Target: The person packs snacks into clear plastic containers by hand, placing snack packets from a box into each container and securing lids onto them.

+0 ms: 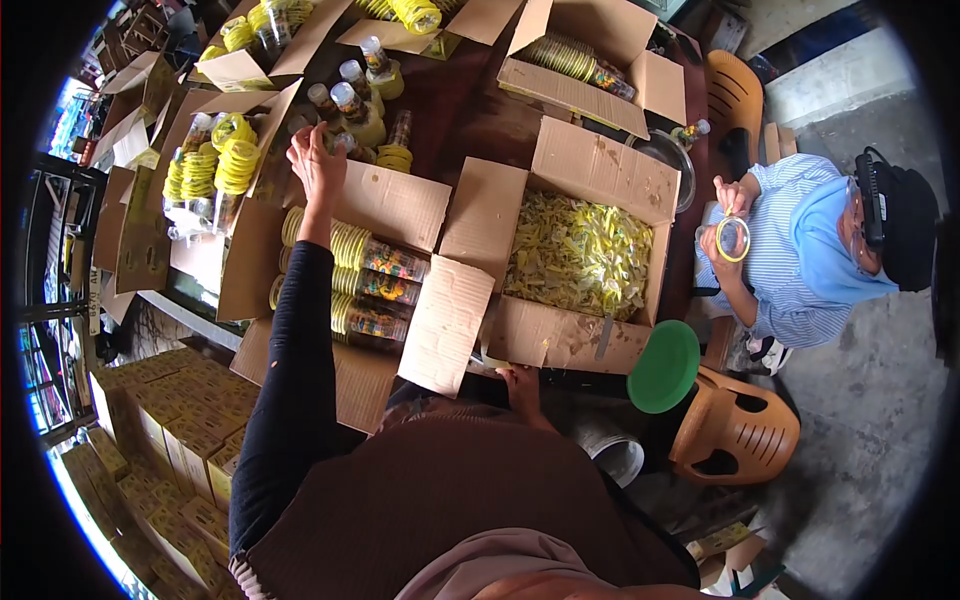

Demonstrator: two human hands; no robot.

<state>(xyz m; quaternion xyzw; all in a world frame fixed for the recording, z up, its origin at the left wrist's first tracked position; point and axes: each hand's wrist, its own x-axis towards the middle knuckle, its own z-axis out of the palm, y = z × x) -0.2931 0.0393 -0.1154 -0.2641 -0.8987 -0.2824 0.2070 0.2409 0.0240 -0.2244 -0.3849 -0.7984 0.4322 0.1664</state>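
Observation:
My left hand (318, 165) reaches across the table with bent fingers, close against several plastic cup stacks (350, 103) with clear tops and yellow lower parts. What its fingers close on is mostly hidden. Below that arm an open carton (400, 200) holds rows of printed, yellow-rimmed cups (375, 285) lying on their sides. My right hand (522, 390) is low at the table's near edge, fingers curled beneath a carton flap (447, 325); anything in them is hidden. Beside it stands an open carton (600, 165) filled with small yellow-green packets (575, 255).
More cartons with yellow-rimmed cups stand at the left (240, 225) and far side (650, 85). A person (800, 240) at the right holds a clear, yellow-rimmed item (733, 239). Nearby are a green round plastic item (665, 367), an orange chair (750, 430) and stacked boxes (170, 420).

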